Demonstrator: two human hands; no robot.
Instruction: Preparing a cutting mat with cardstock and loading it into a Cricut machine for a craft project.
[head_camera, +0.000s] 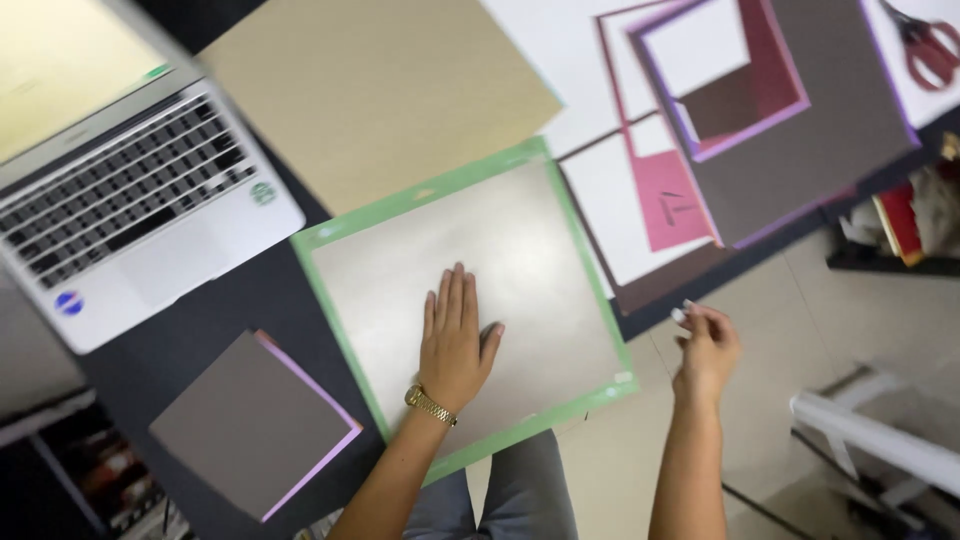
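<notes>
A pale, glossy sheet lay flat on a green-bordered rectangular cutting mat, which sat tilted near the front edge of the dark table, its lower right corner jutting past that edge. The left hand, wearing a gold wristwatch, pressed palm-down on the middle of the sheet with its fingers spread flat and gripping nothing. The right hand hung off the table beyond the mat's right edge, over the floor, its fingers curled loosely together; whether they pinched anything small could not be told.

Judged from how things lay, the sheet already looked seated on the mat and reasonably flat, while smoothing still seemed in hand.

Just left of the mat, near the table's front edge, lay a stack of grey-brown card with a lilac sheet beneath. An open silver laptop occupied the left side of the table. Behind the mat lay a large tan card sheet, partly under the mat's rear edge. Toward the right rear corner sat layered cut paper frames in grey, purple, maroon and pink, and red-handled scissors lay at the far corner.
</notes>
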